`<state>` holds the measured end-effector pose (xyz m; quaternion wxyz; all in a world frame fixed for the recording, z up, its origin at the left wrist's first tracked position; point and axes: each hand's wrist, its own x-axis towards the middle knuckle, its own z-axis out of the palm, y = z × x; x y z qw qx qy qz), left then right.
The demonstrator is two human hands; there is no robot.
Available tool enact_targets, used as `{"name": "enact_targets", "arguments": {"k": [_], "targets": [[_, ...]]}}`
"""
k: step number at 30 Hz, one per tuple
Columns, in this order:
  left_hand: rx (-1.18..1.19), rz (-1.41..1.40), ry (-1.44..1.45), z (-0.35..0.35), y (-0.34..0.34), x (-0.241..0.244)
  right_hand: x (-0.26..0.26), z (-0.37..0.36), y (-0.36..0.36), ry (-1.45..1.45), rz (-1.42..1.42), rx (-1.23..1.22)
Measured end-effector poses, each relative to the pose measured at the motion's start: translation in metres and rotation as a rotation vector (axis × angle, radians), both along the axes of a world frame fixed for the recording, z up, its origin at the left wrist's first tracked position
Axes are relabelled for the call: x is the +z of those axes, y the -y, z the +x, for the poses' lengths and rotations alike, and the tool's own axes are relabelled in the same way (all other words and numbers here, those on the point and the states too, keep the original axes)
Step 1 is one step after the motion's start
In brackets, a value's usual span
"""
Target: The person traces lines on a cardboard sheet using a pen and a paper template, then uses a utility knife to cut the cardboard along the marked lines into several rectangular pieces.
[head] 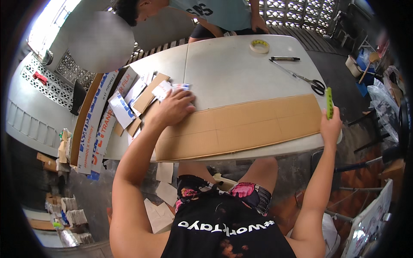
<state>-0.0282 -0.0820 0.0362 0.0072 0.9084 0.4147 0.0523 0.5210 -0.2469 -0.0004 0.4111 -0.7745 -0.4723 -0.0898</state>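
Note:
My right hand (pixel 331 124) is closed around a lime-green utility knife (pixel 329 102), held upright at the table's right edge. A long brown cardboard sheet (pixel 245 125) lies along the near side of the table, marked with thin crossing lines. Over its far left corner is my left hand (pixel 177 108), fingers bent against small white printed cardboard pieces (pixel 162 90). Whether those fingers grip a piece or only rest on it is hidden. More cut cardboard pieces (pixel 122 109) are heaped left of that hand.
Long printed cardboard strips (pixel 100 129) lean over the white table's (pixel 222 74) left end. Scissors (pixel 314 84), a black marker (pixel 285 58) and a tape roll (pixel 259 46) lie at the far right. Another person (pixel 213 16) sits opposite. Paper pieces (pixel 158 213) litter the floor.

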Motion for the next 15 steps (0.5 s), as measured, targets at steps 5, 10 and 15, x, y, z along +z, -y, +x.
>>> {"name": "enact_targets", "arguments": {"k": [5,10,15], "targets": [[-0.009,-0.035,0.224,-0.056,-0.019,-0.011,0.000,0.000,-0.003,0.127,-0.084,0.016],[0.039,0.160,0.181,-0.119,-0.046,-0.031,-0.014,0.002,-0.009,0.250,-0.057,0.006],[0.219,0.291,0.246,-0.128,-0.015,-0.003,-0.023,0.007,-0.016,0.297,-0.081,-0.029]]}}
